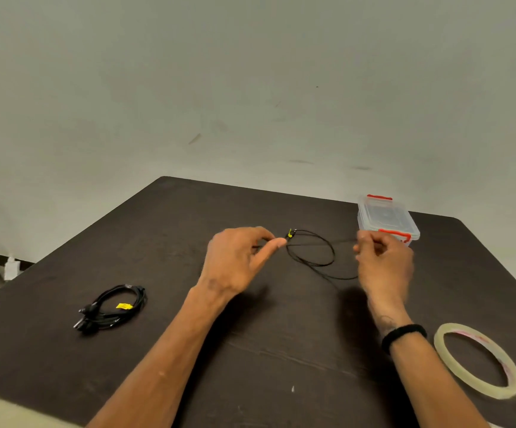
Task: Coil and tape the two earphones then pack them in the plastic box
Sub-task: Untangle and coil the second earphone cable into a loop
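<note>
I had both hands over the middle of the dark table [188,350]. My left hand [235,261] pinched one stretch of the loose earphone [312,251] between thumb and forefinger, fingers narrow around the thin black wire, right beside a small yellow tag on that wire. My right hand [383,264] held another stretch of the same wire, fingers curled in close on it; the hand was blurred, so I could not tell exactly which fingers did the holding. Between my hands the wire hung in a loose loop, with a further strand trailing down towards my right wrist.

The other earphone [113,307] lay well apart at the left of the table, already coiled into a bundle with a yellow strip across it. The plastic box [386,217], clear with red clasps and its lid on, stood at the far right edge, just behind my right hand. The roll of tape [478,359] lay flat near my right forearm.
</note>
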`<state>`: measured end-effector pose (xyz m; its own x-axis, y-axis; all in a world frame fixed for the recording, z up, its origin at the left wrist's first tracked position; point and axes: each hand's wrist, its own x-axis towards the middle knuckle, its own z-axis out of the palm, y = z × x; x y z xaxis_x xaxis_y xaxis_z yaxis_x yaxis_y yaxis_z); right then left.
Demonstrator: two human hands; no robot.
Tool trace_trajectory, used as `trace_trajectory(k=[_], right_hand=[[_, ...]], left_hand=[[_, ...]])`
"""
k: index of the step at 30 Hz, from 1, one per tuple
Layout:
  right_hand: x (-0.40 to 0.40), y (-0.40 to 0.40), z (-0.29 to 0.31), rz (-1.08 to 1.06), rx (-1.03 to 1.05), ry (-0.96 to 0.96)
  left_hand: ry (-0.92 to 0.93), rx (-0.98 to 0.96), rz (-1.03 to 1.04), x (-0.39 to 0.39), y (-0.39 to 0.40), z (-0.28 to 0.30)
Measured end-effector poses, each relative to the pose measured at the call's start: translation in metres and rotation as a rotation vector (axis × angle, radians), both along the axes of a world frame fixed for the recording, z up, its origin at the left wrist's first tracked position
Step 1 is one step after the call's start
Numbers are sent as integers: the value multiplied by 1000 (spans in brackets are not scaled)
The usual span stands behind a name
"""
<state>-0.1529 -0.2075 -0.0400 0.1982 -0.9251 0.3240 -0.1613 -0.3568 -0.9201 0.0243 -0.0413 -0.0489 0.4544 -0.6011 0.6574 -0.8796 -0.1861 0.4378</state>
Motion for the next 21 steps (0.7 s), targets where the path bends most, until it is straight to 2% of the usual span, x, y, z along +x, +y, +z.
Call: trace_trajectory(k=[2, 3, 5, 7, 9, 11, 17, 21], right_hand=[[-6, -1, -3, -124, -322, 308], [-4, 5, -3, -92, -483, 355], [8, 23, -3, 98, -731, 349], [23, 42, -7, 294, -807, 373], [30, 50, -12, 378, -737, 337], [29, 44, -14, 350, -609, 216], [4, 8, -8, 57, 12, -81], [0, -11, -7, -87, 284, -295]], left_hand=[[192, -66, -2, 8, 4, 2], [236, -79, -13, 8, 4, 3], [211, -63, -55, 1, 2, 5], [164, -75, -131, -9, -1, 6], [162, -88, -188, -13, -3, 7], [213, -88, -192, -10, -2, 8], [328, -49, 41, 20, 21, 16], [253, 4, 134, 29, 26, 11]])
